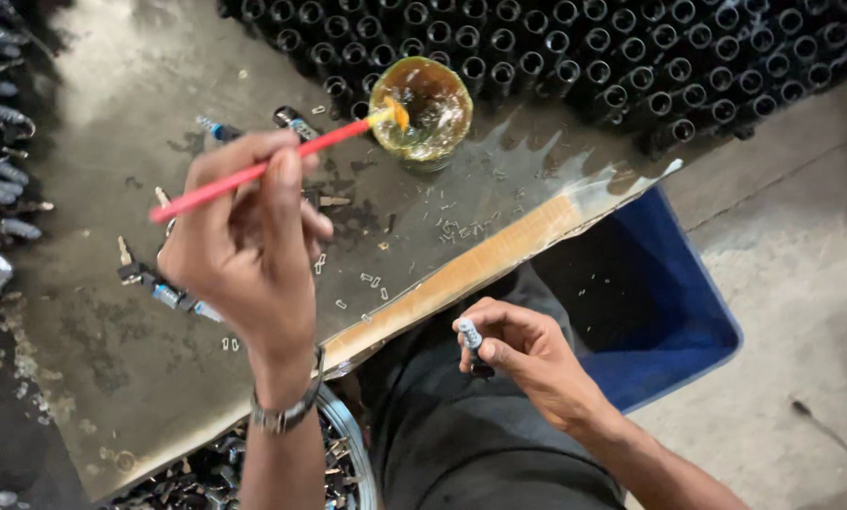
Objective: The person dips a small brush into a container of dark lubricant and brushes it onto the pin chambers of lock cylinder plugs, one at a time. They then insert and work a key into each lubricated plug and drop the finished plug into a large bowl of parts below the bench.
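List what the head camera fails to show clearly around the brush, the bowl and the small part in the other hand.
- Small part: mostly hidden inside the right hand; only one end shows.
- Brush: its middle is covered by the left hand; the bristle tip blurs against the yellowish bowl.
- Bowl contents: too glossy to tell.
- Black tubes: cut off by the top edge.
- Blue bin: inside hidden by the board.

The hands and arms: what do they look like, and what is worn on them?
Both forearms are bare, with no sleeves or gloves. The left hand has a metal wristwatch at its wrist. The right hand wears nothing visible.
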